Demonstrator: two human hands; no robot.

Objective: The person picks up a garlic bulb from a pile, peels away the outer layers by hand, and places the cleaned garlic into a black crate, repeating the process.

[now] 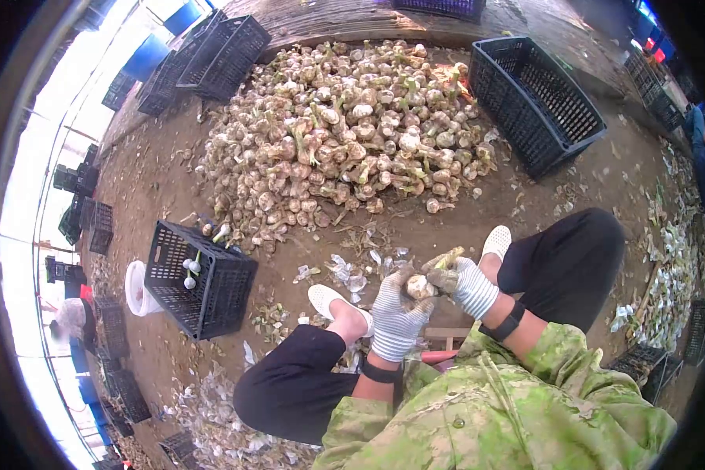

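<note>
The person sits low over a brown dirt floor (172, 164), knees apart in black trousers, white slip-on shoes planted in front. Both hands wear grey-and-white knitted work gloves. The left hand (398, 317) cups a pale, papery garlic bulb (419, 287) from below, its fingers (406, 280) curled up around the bulb. The right hand (466, 283) meets it from the right side, fingers closed on the bulb's yellow-green stalk (450, 258), which sticks up and to the right. The bulb is held in the air between the two knees, just above the left shoe, touching both gloves.

Ahead of the hands, across the floor, lies a big heap of unpeeled garlic bulbs with dried stalks (352, 133). To the left of the hands, near the left shoe, stands a black slotted plastic crate (219, 294) with a few white, cleaned bulbs at its bottom; a white plastic bucket (137, 290) sits just beside its far side. A second, empty black plastic crate (536, 102) stands tilted at the right edge of the heap. Loose white garlic skins (348, 270) lie scattered on the floor between the heap and the shoes. More black crates are stacked at the upper left.
</note>
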